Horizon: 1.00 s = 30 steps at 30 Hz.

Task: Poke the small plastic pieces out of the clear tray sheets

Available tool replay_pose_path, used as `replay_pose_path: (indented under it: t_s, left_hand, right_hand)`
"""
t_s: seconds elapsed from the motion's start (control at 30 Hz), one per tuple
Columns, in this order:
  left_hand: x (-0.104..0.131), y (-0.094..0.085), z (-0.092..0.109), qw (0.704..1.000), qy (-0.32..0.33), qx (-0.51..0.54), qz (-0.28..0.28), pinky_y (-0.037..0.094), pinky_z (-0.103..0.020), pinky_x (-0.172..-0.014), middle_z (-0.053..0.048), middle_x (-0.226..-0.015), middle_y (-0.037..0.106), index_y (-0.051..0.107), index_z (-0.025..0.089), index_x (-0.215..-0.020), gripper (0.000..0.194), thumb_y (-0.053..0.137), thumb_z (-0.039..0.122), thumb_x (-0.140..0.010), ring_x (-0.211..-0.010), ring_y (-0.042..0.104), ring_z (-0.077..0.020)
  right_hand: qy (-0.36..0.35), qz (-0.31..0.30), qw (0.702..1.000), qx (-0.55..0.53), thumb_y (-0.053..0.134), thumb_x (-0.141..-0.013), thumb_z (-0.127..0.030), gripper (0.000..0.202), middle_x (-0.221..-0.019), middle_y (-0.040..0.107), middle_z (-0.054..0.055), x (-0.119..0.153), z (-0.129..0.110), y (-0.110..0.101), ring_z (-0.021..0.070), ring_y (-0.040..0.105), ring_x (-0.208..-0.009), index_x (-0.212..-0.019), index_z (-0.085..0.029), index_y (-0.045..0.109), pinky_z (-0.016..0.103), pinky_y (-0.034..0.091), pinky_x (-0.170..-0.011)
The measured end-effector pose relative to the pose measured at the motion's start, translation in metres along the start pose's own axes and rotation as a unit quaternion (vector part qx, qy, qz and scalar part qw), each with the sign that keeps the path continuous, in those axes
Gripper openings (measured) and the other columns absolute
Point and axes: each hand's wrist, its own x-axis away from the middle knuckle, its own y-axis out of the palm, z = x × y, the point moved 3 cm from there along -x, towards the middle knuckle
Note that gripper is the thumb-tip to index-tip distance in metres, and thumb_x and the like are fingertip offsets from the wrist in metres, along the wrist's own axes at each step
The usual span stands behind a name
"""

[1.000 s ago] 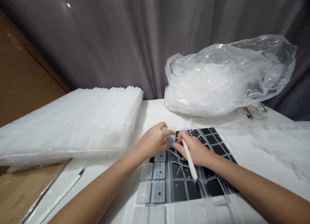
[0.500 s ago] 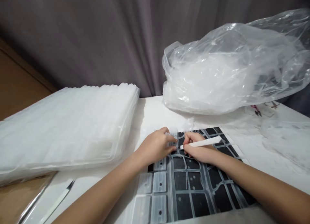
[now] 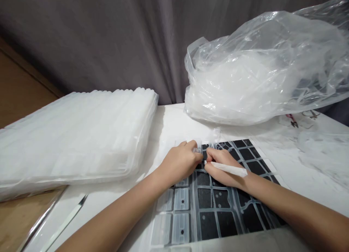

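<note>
White tool in right hand | left hand over translucent sheet

The moulded plastic sheet lies over a mat on the counter, the left hand left of the right hand above its far part. Left of it sits the stack of plastic sheets; behind and right, a plastic bag (nippers lie just before it). A curtain hangs behind the counter.
</note>
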Motion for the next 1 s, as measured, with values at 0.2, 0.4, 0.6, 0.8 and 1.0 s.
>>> replay_pose_path:
  t_s: [0.2, 0.4, 0.6, 0.8, 1.0]
  left_hand:
    - [-0.001, -0.030, -0.032, 0.979, -0.040, 0.157, 0.128, 0.045, -0.026, -0.070, -0.004, -0.085, 0.054, 0.070, 0.019, -0.085, 0.014, 0.055, 0.020, -0.085, -0.077, 0.054, -0.0151]
    - [-0.003, -0.035, -0.042, 0.939, -0.111, 0.298, 0.130, 0.044, -0.032, -0.082, -0.002, -0.080, 0.056, 0.072, 0.020, -0.079, 0.010, 0.064, 0.026, -0.080, -0.082, 0.057, -0.0170]
    - [-0.012, -0.007, -0.041, 0.909, -0.138, 0.384, 0.089, 0.044, -0.031, -0.081, -0.002, -0.081, 0.062, 0.074, 0.020, -0.080, 0.015, 0.072, 0.032, -0.071, -0.082, 0.059, -0.0180]
    - [-0.016, 0.001, -0.050, 0.885, -0.135, 0.438, 0.078, 0.045, -0.029, -0.085, -0.002, -0.090, 0.070, 0.068, 0.016, -0.085, 0.025, 0.066, 0.039, -0.076, -0.089, 0.062, -0.0184]
    - [-0.011, 0.001, -0.056, 0.885, -0.165, 0.423, 0.098, 0.044, -0.028, -0.077, -0.001, -0.086, 0.065, 0.063, 0.016, -0.083, 0.026, 0.065, 0.041, -0.075, -0.082, 0.058, -0.0163]
  right_hand:
    - [-0.007, 0.004, 1.000, 0.004, 0.046, -0.069, -0.014, 0.013, -0.055, 0.045, -0.003, -0.002, 0.001, 0.000, 0.0130, 0.039, -0.055, -0.060, -0.021, 0.038, 0.025, 0.027, -0.050]
    - [-0.020, 0.010, 0.998, -0.052, 0.047, -0.069, -0.013, 0.012, -0.054, 0.049, -0.004, -0.002, 0.002, -0.004, 0.0116, 0.043, -0.051, -0.062, -0.021, 0.042, 0.022, 0.027, -0.047]
    - [-0.060, 0.183, 0.965, -0.179, 0.045, -0.089, -0.034, 0.015, -0.070, 0.066, 0.000, -0.005, 0.003, -0.021, 0.0165, 0.062, -0.059, -0.094, -0.023, 0.053, 0.027, 0.046, -0.057]
    - [-0.240, 0.088, 0.966, 0.047, 0.063, -0.080, -0.022, 0.017, -0.116, 0.062, 0.011, -0.020, -0.009, -0.001, 0.0255, 0.057, -0.105, -0.090, -0.022, 0.049, 0.038, 0.045, -0.084]
    - [-0.186, 0.135, 0.971, 0.058, 0.049, -0.087, -0.027, 0.010, -0.079, 0.059, 0.002, -0.027, -0.003, -0.014, 0.0180, 0.054, -0.070, -0.082, -0.023, 0.042, 0.029, 0.040, -0.065]
